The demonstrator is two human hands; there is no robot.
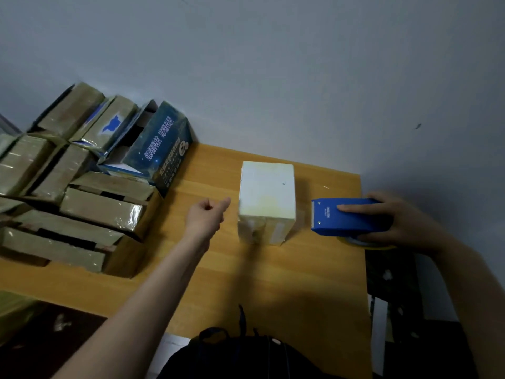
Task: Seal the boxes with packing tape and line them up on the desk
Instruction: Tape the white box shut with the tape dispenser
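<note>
Right hand [407, 222] around tape dispenser [338, 218]

White box [266, 192], yellowish toward its near edge; blue dispenser [347, 216] with white lettering, yellow roll [364, 244]; orange-brown wood-grain desk [273, 283]; dark-blue carton [161, 149] with starry print and pale lettering; glossy tan stack [101, 210]; grey wall [273, 64]; black bag [232, 356]
</note>
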